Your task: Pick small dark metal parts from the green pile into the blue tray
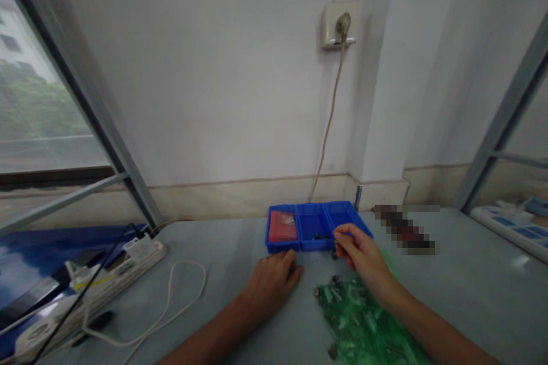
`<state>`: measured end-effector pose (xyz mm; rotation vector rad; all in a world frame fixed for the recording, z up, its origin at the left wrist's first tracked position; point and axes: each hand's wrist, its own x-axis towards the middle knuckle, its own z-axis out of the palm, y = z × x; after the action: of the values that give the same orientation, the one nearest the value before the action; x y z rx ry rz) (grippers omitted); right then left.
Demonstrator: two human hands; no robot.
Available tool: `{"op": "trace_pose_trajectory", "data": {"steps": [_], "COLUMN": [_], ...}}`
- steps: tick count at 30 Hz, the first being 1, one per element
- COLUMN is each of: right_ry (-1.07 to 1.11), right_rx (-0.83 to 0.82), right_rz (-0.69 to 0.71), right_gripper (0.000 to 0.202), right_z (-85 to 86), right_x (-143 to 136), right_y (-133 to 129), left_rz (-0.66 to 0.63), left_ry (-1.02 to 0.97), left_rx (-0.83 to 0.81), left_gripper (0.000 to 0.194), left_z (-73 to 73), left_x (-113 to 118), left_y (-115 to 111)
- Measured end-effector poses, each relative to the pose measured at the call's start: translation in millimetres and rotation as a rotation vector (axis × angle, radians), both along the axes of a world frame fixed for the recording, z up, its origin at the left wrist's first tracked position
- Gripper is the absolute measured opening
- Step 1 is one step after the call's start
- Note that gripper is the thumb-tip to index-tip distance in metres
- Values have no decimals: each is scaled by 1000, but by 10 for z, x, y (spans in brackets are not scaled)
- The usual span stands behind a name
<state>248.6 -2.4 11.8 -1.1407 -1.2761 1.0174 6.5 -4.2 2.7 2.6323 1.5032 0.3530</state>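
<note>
My right hand (359,251) is raised at the front right of a blue compartment tray (305,245), its thumb and forefinger pinched together. Whatever sits between those fingertips is too small and blurred to name. My left hand (274,276) rests on the table just before the tray's left part, thumb apart from the loosely bent fingers, with nothing seen in it. Red packets (282,227) lie in the left compartment, and a few small dark parts (320,236) in the middle one. Under my right wrist spreads a green plastic bag (363,319) with small metallic-looking parts on or in it.
A loose dark part (336,279) lies by the bag. At the left, a white power strip (124,274) carries plugs, and a white cable (171,296) loops over the table. Behind the tray, a cord (329,125) drops from a wall socket (331,25). Grey metal posts stand on both sides.
</note>
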Motion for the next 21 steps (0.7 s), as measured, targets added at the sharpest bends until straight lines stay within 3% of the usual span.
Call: {"op": "trace_pose_trajectory", "data": {"steps": [7, 16, 21], "right_ry": [30, -297, -326], "right_rx": [23, 219, 251], "right_rz": [-17, -79, -47], "right_gripper": [38, 24, 22], "right_z": [0, -10, 9], "right_x": [-4, -8, -39], "right_y": [20, -44, -89], "left_rz": [-2, 5, -9], "left_ry": [10, 7, -1], "left_rx": [15, -19, -7], "left_gripper": [15, 16, 15], "left_z": [-22, 19, 5], "left_x": [-7, 5, 0], "left_y": [5, -1, 4]}}
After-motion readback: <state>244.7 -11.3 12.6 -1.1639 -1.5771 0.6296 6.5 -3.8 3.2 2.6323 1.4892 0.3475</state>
